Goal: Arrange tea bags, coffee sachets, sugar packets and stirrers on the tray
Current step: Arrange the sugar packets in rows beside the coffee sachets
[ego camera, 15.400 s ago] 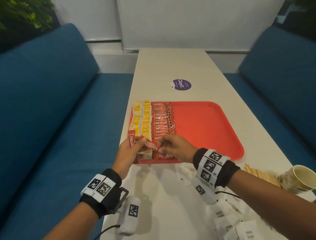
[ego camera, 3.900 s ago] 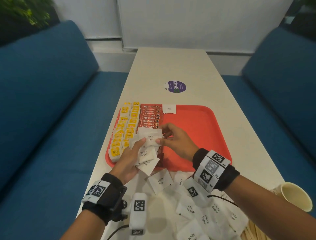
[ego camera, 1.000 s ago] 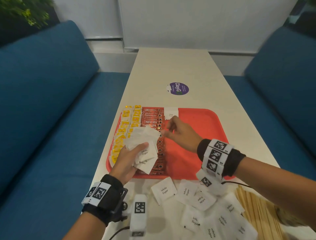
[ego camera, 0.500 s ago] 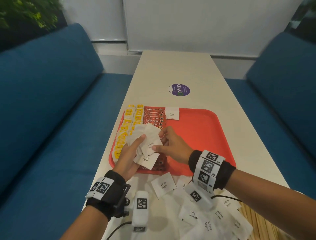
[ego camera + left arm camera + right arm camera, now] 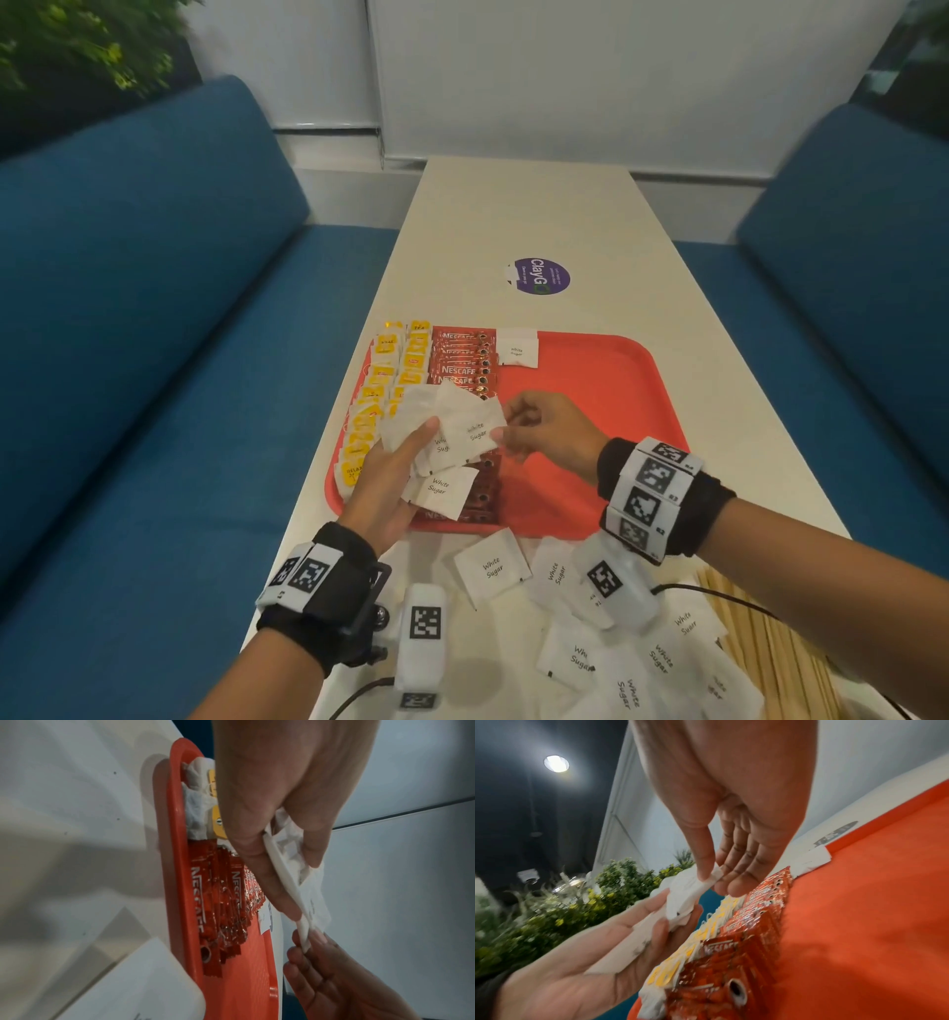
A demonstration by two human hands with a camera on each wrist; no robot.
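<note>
A red tray [image 5: 606, 390] holds yellow tea bags [image 5: 390, 370] along its left side, with red Nescafe sachets [image 5: 462, 360] lined up beside them. A white sugar packet [image 5: 517, 349] lies at the tray's far edge. Above the sachets, my left hand [image 5: 411, 447] grips a fan of white sugar packets [image 5: 452, 426]. My right hand [image 5: 506, 431] pinches the right corner of the top packet. The left wrist view shows the packets [image 5: 313, 894] edge-on between my left fingers [image 5: 270, 872]. In the right wrist view my thumb and finger [image 5: 706, 870] pinch the packet [image 5: 687, 892].
Several loose sugar packets [image 5: 493, 568] lie on the white table [image 5: 529, 216] near me. Wooden stirrers [image 5: 770, 647] lie at the near right. A purple sticker [image 5: 539, 276] sits beyond the tray. Blue sofas [image 5: 154, 360] flank the table.
My right hand has come back from the far part of the tray to the packets in my left hand and now pinches the top one. My left hand stayed put.
</note>
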